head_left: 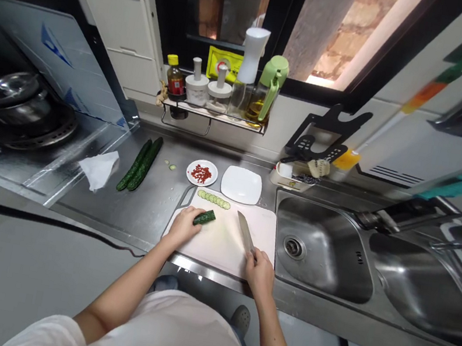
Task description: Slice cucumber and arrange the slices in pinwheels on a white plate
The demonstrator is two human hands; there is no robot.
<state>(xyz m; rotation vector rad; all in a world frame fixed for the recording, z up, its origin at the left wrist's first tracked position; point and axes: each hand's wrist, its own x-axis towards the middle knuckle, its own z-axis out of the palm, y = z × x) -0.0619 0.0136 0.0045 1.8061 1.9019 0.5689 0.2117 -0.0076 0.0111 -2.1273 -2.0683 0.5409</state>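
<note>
My left hand [183, 226] is closed round one end of a dark green cucumber piece [205, 217] at the left side of the white cutting board [218, 248]. In my right hand [260, 269] is the handle of a knife [244, 229], its blade pointing up and left over the board's right part. A row of thin cucumber slices [213, 199] lies along the board's top edge. Behind the board are a small plate with chopped red pieces [201, 173] and an empty white square plate [241, 185]. Two whole cucumbers [140, 164] lie to the left.
A double steel sink [324, 250] adjoins the board on the right. A white cloth [98, 169] lies at left, near the stove with a pot [17, 99]. Bottles and jars stand on a wall rack [216, 116]. A small caddy [289, 180] is behind the sink.
</note>
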